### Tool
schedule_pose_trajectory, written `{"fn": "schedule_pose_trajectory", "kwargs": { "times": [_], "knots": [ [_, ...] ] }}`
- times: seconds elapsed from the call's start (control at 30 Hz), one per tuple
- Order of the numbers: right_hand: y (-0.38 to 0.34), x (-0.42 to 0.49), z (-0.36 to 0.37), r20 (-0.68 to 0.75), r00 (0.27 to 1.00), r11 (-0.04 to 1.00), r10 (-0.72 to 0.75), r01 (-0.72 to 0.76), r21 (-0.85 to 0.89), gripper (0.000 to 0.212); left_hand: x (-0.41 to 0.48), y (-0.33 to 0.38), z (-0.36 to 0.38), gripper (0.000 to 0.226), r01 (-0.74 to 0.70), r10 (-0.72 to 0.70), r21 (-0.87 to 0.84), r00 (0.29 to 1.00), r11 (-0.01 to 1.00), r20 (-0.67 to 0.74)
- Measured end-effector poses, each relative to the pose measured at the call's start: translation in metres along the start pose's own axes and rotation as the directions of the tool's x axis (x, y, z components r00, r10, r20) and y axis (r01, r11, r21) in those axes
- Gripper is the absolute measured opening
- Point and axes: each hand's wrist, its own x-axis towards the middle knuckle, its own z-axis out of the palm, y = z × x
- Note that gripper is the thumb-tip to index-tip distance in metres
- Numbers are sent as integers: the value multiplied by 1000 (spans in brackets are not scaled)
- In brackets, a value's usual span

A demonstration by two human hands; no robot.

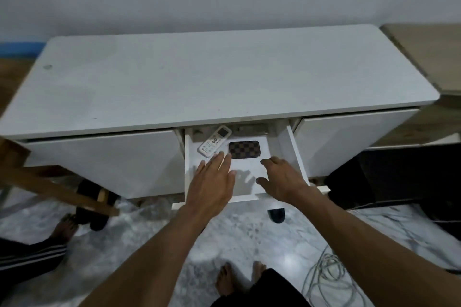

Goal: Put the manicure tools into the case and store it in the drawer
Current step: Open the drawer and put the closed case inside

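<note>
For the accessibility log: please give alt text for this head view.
A checkered case lies in an open white drawer beside a white remote, with the left hand and right hand open above the drawer. The drawer belongs to a white cabinet standing on a marble-patterned floor.

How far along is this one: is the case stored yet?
Done: the checkered case lies closed in the open drawer, beside a remote. In hand: nothing; the left hand and right hand hover empty over the drawer. Left: pushing the drawer shut.
</note>
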Motion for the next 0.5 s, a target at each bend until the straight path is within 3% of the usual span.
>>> {"fn": "schedule_pose_trajectory", "kwargs": {
  "times": [0.17,0.37,0.5],
  "knots": [
    [3,-28,16,10,999,995,42,-43,88,47,-47,2,22,65,-25,23,33,997,999,77],
    [13,-59,29,-159,986,994,-40,55,91,44,-71,1,37,52,-1,6,82,997,997,-71],
    [21,-83,48,-289,953,995,-95,93,-20,47,-98,8,49,56,0,21,133,988,991,-151]
  ]
}}
